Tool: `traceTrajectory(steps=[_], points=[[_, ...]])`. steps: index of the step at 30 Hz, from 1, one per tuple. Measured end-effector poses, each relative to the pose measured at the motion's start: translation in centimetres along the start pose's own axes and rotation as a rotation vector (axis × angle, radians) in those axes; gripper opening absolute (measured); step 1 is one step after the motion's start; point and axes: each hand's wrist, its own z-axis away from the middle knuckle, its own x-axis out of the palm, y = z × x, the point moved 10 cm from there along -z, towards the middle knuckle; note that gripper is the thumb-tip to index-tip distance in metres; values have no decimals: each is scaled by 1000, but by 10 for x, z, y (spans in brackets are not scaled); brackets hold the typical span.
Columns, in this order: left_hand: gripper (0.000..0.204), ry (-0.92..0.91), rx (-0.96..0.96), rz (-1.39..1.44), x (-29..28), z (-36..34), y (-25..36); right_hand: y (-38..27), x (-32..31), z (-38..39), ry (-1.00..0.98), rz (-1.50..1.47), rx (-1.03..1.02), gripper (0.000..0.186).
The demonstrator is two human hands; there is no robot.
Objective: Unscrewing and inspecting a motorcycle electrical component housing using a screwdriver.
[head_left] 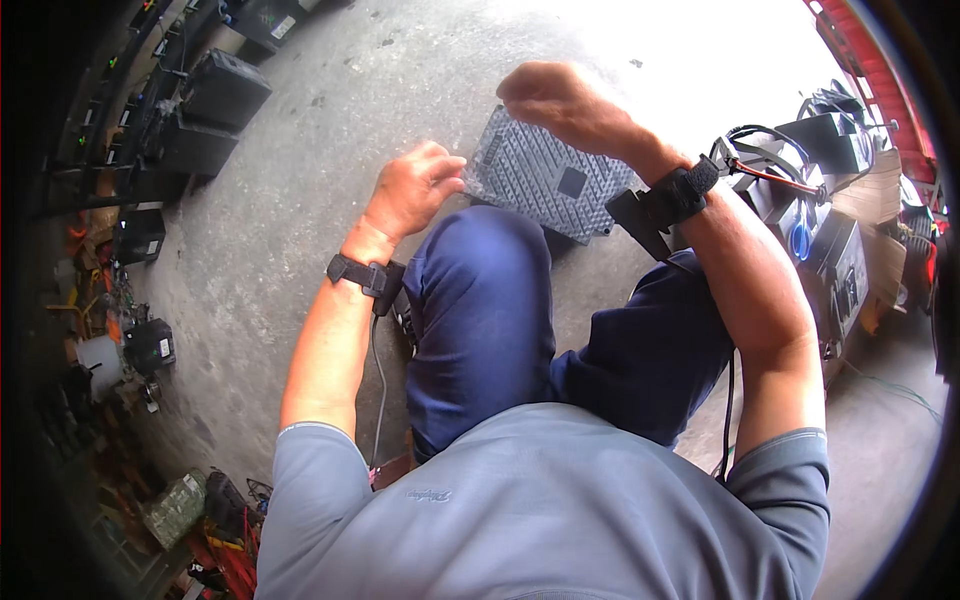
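A grey box-like unit (545, 172) with a diagonally ribbed top and a small dark square patch lies on the concrete floor beyond my knees. My left hand (418, 182) is beside its left edge, fingers curled in and closed; whatever they may hold is too small to see. Over the unit's far edge is my right hand (560, 100), closed with its fingers bent downward and mostly hidden behind the back of the hand. Black straps with small devices go round both wrists, the right wrist strap (685, 195) partly in front of the unit's right side.
Black boxes (225, 90) stand on a rack at the left. To the right are more dark boxes (838, 265), loose cables, blue-handled scissors (800, 238) and cardboard (880, 195). Assorted tools and parts lie at the lower left. A cable (380, 400) hangs by my left arm.
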Motion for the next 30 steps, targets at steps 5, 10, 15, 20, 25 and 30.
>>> traceTrajectory(steps=[5,10,15,20,25,30], points=[[22,-47,19,56,3,0,3,-4,1,1,12,-39,-1,24],[27,-42,75,63,-1,3,9,-8,-1,3,19,-30,-33,21],[22,-50,5,68,-1,4,7,-15,-3,3,35,0,-69,20],[21,-32,-111,-151,-4,-4,-1,-15,2,2,13,5,-81,18],[32,-81,-329,-272,0,-6,-22,-17,10,3,-12,66,-68,16],[30,-7,-456,192,-18,-9,-25,-11,29,1,-71,318,66,31]])
